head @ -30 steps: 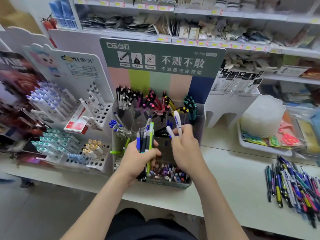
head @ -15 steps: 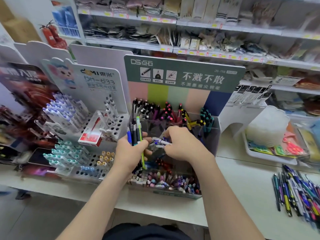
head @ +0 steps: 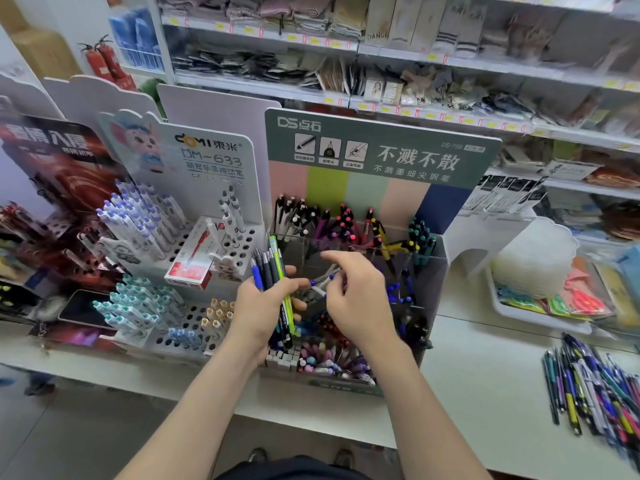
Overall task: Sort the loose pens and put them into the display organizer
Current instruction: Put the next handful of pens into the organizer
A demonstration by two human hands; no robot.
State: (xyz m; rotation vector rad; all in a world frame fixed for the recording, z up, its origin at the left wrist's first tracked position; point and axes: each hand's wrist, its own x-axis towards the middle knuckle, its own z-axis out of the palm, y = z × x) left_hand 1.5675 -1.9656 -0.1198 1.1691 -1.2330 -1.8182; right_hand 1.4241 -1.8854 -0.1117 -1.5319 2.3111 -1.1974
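Viewing from the head camera, the left hand (head: pixel 263 306) grips a bundle of blue, black and lime-green plastic pens (head: pixel 273 271), with the fingers curled round the barrels. The bundle stands near upright. Its long axis runs from the front row of the clear acrylic display organizer with a green header card (head: pixel 434 271) up toward the back row.

The right hand (head: pixel 356 303) hovers over the middle compartments, just right of the bundle, fingers loosely curved and index finger extended toward it. A white pen with blue ends (head: pixel 323 284) lies crosswise under those fingers. Whether the right hand pinches it cannot be determined.

The heap of loose mixed-colour pens (head: pixel 595 386) lies on the white counter (head: pixel 485 375), well apart on the right hand's side.

Judgement: the next pick probably comes from the bundle, directly left of the right hand. Draw one pen out along the upright axis.
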